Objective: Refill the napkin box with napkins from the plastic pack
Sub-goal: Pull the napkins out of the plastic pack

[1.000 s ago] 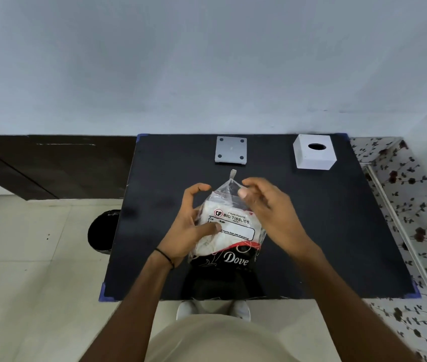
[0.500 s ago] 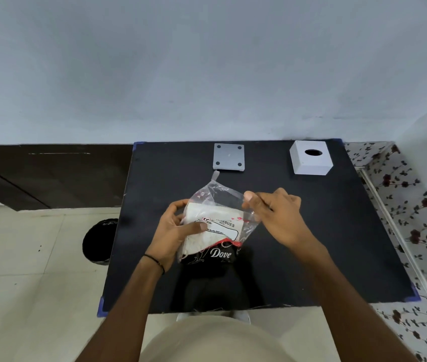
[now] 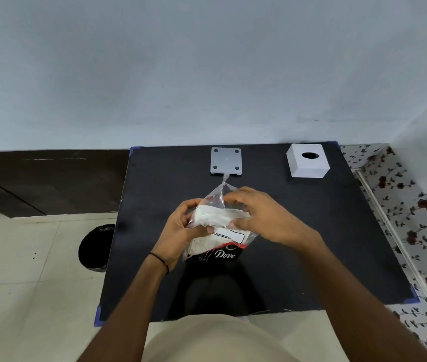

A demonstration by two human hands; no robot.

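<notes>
A clear plastic pack (image 3: 216, 245) with a white label, red and black print and white napkins (image 3: 217, 216) inside is held above the middle of the black table (image 3: 324, 244). My left hand (image 3: 181, 232) grips its left side. My right hand (image 3: 262, 215) is closed on the pack's upper right part, fingers over the napkins. The pack's twisted top points away from me. The white napkin box (image 3: 307, 165), with a dark oval slot on top, stands at the table's far right. Its flat grey base plate (image 3: 226, 161) lies apart at the far middle.
A black bin (image 3: 94, 248) stands on the tiled floor left of the table. A dark wooden panel (image 3: 45, 181) runs along the wall at the left. A flower-patterned surface (image 3: 410, 210) borders the table's right side. The wall rises right behind the table.
The pack has been tilted and bunched. My right hand moved from the pack's top edge down onto its upper body, over the napkins. My left hand keeps its grip.
</notes>
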